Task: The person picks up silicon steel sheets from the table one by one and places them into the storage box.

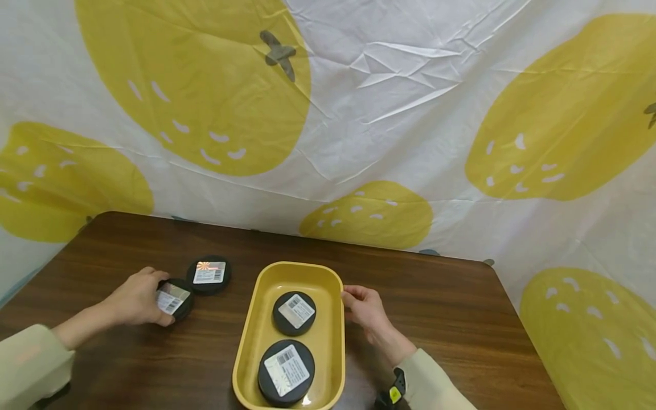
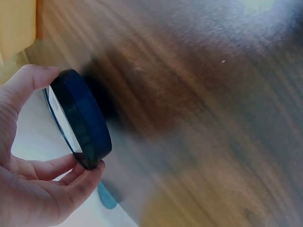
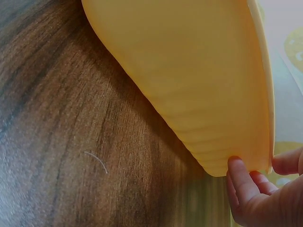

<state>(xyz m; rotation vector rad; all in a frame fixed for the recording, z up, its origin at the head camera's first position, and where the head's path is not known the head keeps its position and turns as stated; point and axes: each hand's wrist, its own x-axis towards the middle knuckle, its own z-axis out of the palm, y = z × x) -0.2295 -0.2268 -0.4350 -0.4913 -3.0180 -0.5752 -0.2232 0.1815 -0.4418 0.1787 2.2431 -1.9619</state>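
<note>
In the left wrist view, my left hand (image 2: 40, 189) grips a round black tin (image 2: 84, 118) by its edges, thumb on one side and fingers on the other. The head view shows this labelled tin (image 1: 174, 299) in the left hand (image 1: 135, 299), left of a yellow tray (image 1: 247, 341). My right hand (image 1: 370, 312) holds the tray's right side near its far end; in the right wrist view its fingers touch the outer wall (image 3: 189, 71). Two black tins, a far one (image 1: 294, 314) and a near one (image 1: 286, 373), lie in the tray with labels up.
Another black labelled tin (image 1: 209, 275) lies on the brown wooden table (image 1: 441, 324), just beyond the left hand. Behind the table's far edge hangs a white cloth (image 1: 389, 114) printed with yellow fruit.
</note>
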